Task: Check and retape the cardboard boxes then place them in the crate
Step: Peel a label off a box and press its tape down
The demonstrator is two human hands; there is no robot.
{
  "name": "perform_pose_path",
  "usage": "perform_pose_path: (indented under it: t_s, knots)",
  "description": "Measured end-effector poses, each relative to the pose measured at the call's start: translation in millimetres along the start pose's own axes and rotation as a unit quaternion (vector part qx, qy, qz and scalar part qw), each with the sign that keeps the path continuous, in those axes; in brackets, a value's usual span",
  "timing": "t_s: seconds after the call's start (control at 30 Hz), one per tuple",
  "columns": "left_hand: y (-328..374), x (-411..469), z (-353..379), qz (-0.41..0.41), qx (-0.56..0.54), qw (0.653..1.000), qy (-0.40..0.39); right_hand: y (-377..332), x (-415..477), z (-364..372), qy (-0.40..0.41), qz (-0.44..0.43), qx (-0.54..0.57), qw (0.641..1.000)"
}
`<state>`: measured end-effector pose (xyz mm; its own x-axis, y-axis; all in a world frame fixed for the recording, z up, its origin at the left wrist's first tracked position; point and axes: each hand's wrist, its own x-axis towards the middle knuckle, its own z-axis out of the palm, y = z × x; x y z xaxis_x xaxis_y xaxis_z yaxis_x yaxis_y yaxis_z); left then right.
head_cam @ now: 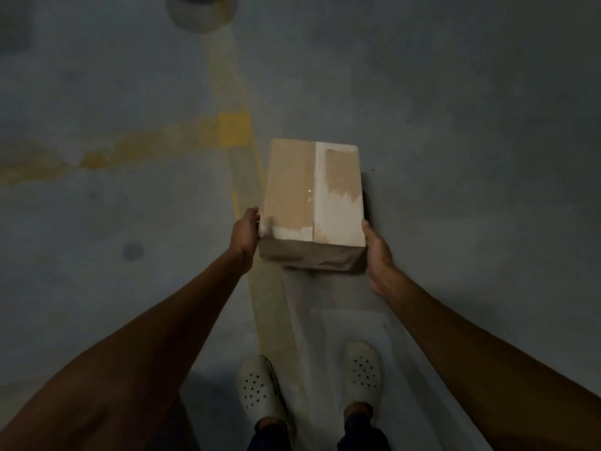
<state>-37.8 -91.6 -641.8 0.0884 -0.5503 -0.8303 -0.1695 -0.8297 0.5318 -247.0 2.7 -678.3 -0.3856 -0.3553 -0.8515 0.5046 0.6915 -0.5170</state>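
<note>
Cardboard box [312, 193] closed; left hand [244, 236], right hand [377, 252] hold sides.

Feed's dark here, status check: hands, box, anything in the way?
Left hand and right hand grip cardboard box by its sides. Flaps closed, seam looks taped. No crate in view.

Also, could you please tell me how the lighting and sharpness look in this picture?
Head view: dim, darkest toward the corners; the cardboard box is brightest, with small glints on its taped top; the left hand and right hand gripping it look soft; the round object at the top edge is too blurred to identify.
</note>
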Motion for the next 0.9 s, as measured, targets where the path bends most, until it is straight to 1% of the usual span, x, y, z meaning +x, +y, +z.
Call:
perform_pose_path:
  t_s: [0.07,0.17,0.27,0.33,0.43,0.53,0.67,0.83,0.9]
  knots:
    - [24,-29,-1,0.029,-0.01,1.0,0.0,-28,-31,-5,-0.006,-0.021,0.033,0.999]
    - [66,-81,-6,0.08,-0.003,0.997,-0.006,-89,-92,-11,-0.026,-0.046,0.033,0.998]
    - [109,-146,-20,0.108,0.003,0.994,-0.016,-144,-159,-25,-0.039,-0.098,0.005,0.994]
    - [129,-180,-34,0.124,0.002,0.992,-0.002,-176,-210,-36,-0.045,-0.151,-0.032,0.987]
    - [158,-250,-48,0.145,-0.006,0.989,0.007,-207,-283,-52,-0.068,-0.21,-0.057,0.974]
    - [185,-341,-50,0.203,-0.028,0.978,0.032,-231,-355,-66,-0.082,-0.24,-0.06,0.965]
    - [190,-434,-65,0.238,-0.057,0.966,0.081,-251,-434,-85,-0.097,-0.249,-0.072,0.961]
    - [165,-521,-95,0.276,-0.066,0.956,0.079,-248,-507,-102,-0.121,-0.28,-0.118,0.945]
    - [145,-548,-111,0.296,-0.071,0.947,0.103,-247,-530,-102,-0.145,-0.299,-0.138,0.933]
